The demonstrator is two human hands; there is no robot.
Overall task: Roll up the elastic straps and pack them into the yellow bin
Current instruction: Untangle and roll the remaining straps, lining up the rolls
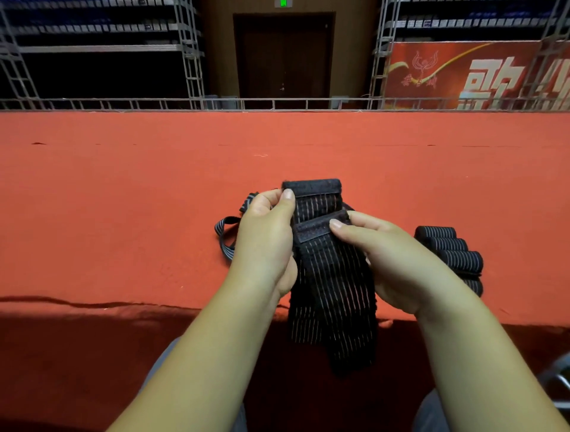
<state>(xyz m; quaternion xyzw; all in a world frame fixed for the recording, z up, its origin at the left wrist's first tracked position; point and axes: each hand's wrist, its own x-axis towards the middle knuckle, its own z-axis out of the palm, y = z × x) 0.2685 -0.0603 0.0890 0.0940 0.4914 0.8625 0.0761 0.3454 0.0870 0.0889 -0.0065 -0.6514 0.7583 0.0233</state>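
Red cloth tabletop (123, 200), wrinkle along near edge. Past far edge: metal truss rail (185, 103), dark double door (283, 55), green sign (283, 3) above it, red banner (447, 74) with white characters on the right. Grey metal frame (559, 368) bottom right corner.

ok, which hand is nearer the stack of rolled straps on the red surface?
Right. The right hand sits just beside the rolled straps; the left hand is farther off, beyond the loose strap both hold.
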